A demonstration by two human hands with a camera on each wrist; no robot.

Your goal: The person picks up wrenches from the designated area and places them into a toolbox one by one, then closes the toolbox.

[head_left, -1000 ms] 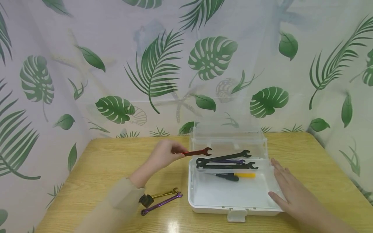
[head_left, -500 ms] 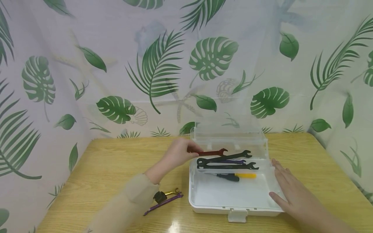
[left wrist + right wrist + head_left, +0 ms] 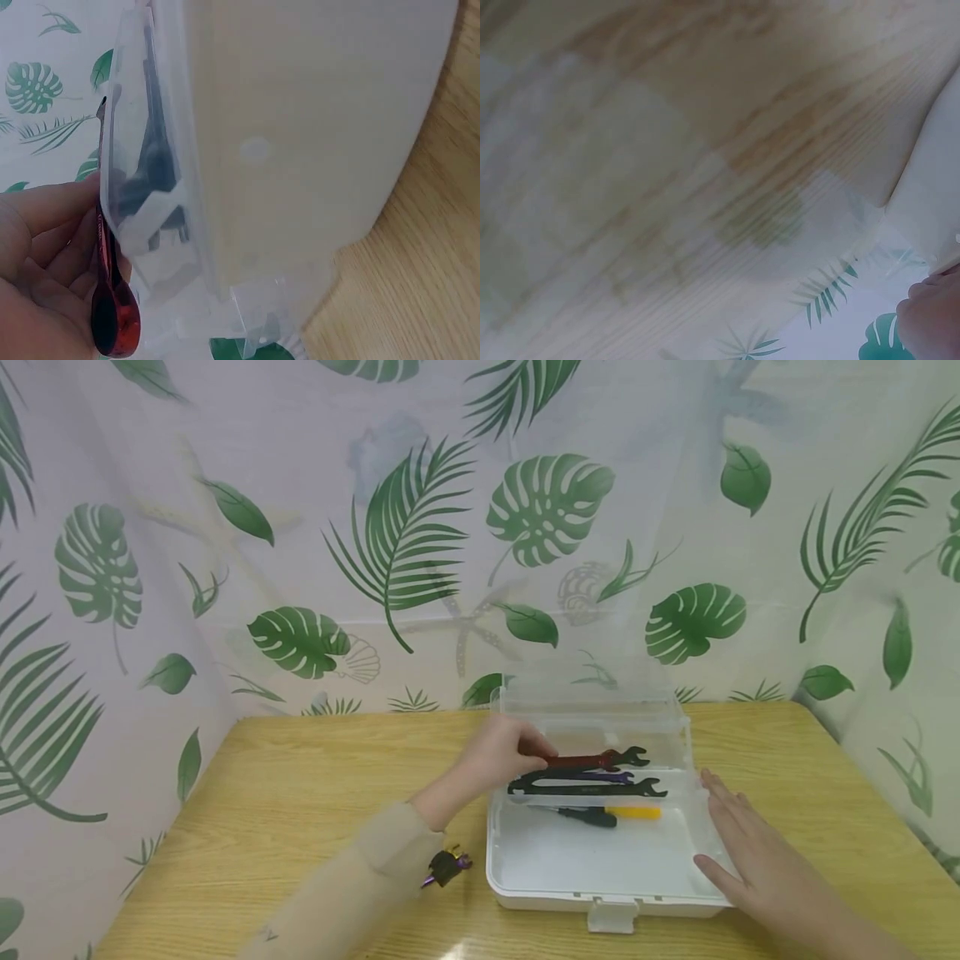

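In head view the left hand (image 3: 506, 750) hides one end of the red wrench (image 3: 581, 762) its fingers (image 3: 60, 206) pinch, the right hand (image 3: 742, 856) lying outstretched.

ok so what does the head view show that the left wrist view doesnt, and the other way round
Only the head view shows the right hand at the box's right side, and the yellow handle inside.

Only the left wrist view shows the rounded end of the red wrench and a pale round mark on the white box's outer face.

Both show the left hand holding that wrench, the box, the wooden table and the leaf-patterned backdrop.
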